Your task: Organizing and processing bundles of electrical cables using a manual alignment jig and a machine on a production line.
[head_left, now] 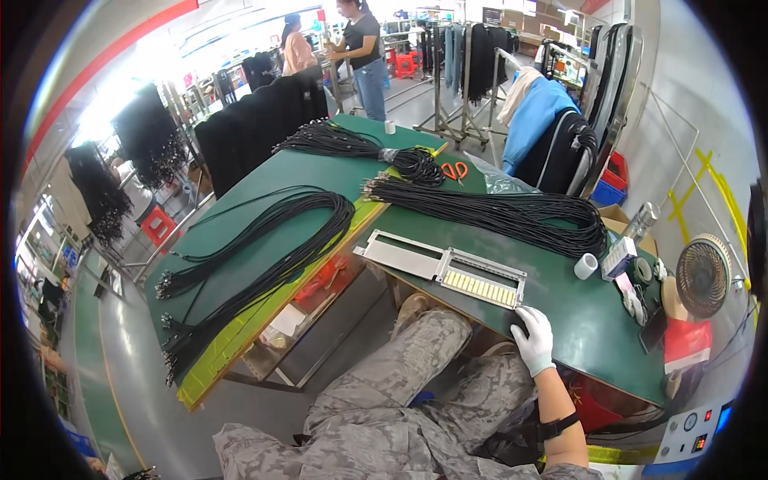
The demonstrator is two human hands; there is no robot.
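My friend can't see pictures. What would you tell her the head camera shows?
A person's right hand in a white glove rests on the edge of a green table, just beside a flat metal frame with a row of pale slots. Long bundles of black cords lie across this table and on a second green table to the left. The left hand is out of view.
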